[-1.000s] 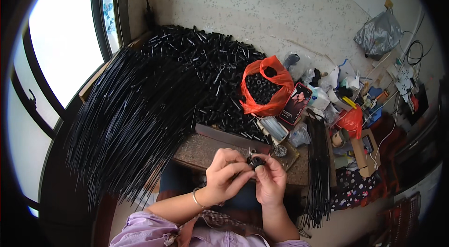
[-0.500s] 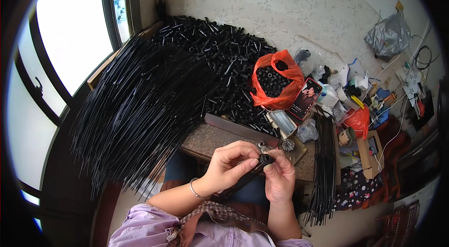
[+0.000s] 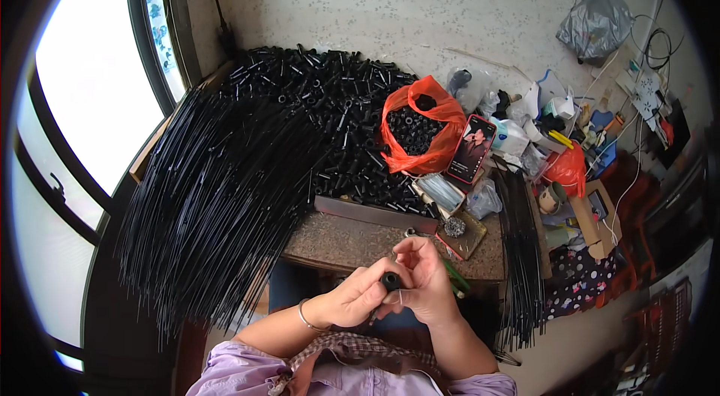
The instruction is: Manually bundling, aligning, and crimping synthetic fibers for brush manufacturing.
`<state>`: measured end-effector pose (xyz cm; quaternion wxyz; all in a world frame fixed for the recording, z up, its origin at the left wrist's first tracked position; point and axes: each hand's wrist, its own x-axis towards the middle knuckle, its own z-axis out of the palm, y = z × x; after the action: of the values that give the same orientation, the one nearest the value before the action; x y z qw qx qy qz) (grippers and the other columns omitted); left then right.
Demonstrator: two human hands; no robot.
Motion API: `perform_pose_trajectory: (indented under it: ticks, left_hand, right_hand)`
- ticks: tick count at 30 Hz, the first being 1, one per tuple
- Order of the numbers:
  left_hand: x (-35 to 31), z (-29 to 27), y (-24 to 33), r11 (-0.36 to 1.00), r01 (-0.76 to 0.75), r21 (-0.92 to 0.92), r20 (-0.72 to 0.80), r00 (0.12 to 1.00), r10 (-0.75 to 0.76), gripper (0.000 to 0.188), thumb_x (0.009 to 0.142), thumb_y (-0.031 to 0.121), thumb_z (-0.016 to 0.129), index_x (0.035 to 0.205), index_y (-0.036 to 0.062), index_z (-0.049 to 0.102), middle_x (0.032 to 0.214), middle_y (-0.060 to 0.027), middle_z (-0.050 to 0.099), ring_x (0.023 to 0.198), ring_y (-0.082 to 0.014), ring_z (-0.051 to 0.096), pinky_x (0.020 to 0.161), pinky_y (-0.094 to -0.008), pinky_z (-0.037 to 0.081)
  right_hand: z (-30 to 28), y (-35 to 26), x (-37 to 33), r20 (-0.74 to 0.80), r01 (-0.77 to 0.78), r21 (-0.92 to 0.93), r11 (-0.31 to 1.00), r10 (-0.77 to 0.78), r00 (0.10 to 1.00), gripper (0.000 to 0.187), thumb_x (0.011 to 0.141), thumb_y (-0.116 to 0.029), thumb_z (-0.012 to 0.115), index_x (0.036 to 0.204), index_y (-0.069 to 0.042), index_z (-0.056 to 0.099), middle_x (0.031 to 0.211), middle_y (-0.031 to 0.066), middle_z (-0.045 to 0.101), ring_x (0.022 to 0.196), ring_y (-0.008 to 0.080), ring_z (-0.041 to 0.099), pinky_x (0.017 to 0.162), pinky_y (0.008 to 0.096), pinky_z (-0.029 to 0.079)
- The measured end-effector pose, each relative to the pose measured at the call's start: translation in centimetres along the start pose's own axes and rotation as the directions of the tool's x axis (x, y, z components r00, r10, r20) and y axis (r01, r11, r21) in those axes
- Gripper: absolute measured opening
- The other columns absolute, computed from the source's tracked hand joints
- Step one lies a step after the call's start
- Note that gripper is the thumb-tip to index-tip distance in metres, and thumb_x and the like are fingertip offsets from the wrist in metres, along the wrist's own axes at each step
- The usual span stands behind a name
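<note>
Low in front of my body, my left hand (image 3: 356, 297) is closed round a short black tubular piece (image 3: 389, 280), its round open end turned upward. My right hand (image 3: 426, 283) is beside it, fingers curled and thumb pressed in below the piece. A thin pale strand (image 3: 400, 297) shows by that thumb; what the right fingers hold is hidden. Two green handles (image 3: 457, 280) show just past the right hand. On the table behind lies a big heap of similar black pieces (image 3: 345, 126).
Long thin black rods (image 3: 225, 201) fan over the table's left side; another bundle (image 3: 517, 261) hangs at the right. A red plastic bag (image 3: 424, 122) holds black rings beside a phone (image 3: 471, 148). A metal-scrubber-like ball (image 3: 454, 227) sits near the table edge (image 3: 360, 242).
The view has shifted slightly. Both hands have come lower and a little left. The black piece has passed from between both hands' fingertips into my left hand's grasp. Green handles have come into sight.
</note>
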<state>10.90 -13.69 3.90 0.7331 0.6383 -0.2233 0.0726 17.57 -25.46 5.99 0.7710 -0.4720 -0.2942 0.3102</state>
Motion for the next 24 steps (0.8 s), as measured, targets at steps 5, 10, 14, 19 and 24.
perform_pose_trajectory:
  ticks: [5,10,14,19,24]
  left_hand:
    - [-0.1,0.9,0.8,0.915,0.067,-0.397,-0.181,0.972,-0.149,0.052,0.073,0.050,0.037,0.084,0.0001,0.040,0.070,-0.0103,0.047,0.051,-0.0100,0.043,0.042,-0.0176,0.033]
    - [0.4,1.2,0.7,0.903,0.030,-0.429,-0.295,0.940,-0.171,0.041,0.072,0.040,0.049,0.079,-0.0006,0.044,0.068,-0.0074,0.046,0.051,-0.0072,0.039,0.045,-0.0161,0.030]
    - [0.6,0.5,-0.7,0.977,-0.067,-0.204,-0.413,0.911,-0.024,0.039,0.074,0.038,0.046,0.077,-0.0010,0.044,0.064,-0.0031,0.045,0.050,-0.0045,0.037,0.044,-0.0164,0.028]
    - [1.3,-0.2,-1.4,0.868,-0.135,0.477,-0.346,0.879,0.327,0.030,0.079,0.030,0.038,0.073,0.0005,0.045,0.055,-0.0059,0.046,0.045,-0.0137,0.045,0.043,-0.0231,0.036]
    - [1.2,-3.3,0.3,0.883,-0.244,0.402,-0.193,0.919,0.343,0.038,0.075,0.036,0.045,0.070,-0.0013,0.045,0.047,-0.0016,0.043,0.039,-0.0083,0.040,0.037,-0.0203,0.030]
  right_hand:
    - [0.1,-1.2,0.3,-0.005,0.239,-0.653,0.719,-0.320,0.948,0.052,0.053,-0.022,0.070,0.095,-0.005,0.045,0.079,0.0024,0.036,0.063,0.0083,0.035,0.054,0.0185,0.031]
    - [0.1,-3.1,-0.3,0.150,0.352,-0.832,0.428,-0.439,0.886,0.043,0.052,-0.030,0.068,0.086,-0.009,0.054,0.080,0.0056,0.040,0.073,0.0147,0.039,0.063,0.0234,0.032]
    - [0.3,-3.7,0.9,0.495,0.426,-0.868,-0.255,-0.506,0.706,0.028,0.055,-0.023,0.063,0.077,-0.007,0.055,0.074,0.0038,0.045,0.066,0.0191,0.042,0.063,0.0316,0.032]
    - [-0.7,-2.3,1.0,0.473,0.533,-0.828,0.172,-0.296,0.830,0.013,0.058,-0.007,0.058,0.058,-0.003,0.046,0.059,0.0060,0.042,0.054,0.0210,0.041,0.049,0.0303,0.031]
    - [-3.9,0.0,0.5,0.433,0.517,-0.829,0.213,-0.342,0.834,0.010,0.063,-0.008,0.057,0.063,-0.001,0.049,0.063,0.0082,0.047,0.053,0.0226,0.047,0.045,0.0281,0.037]
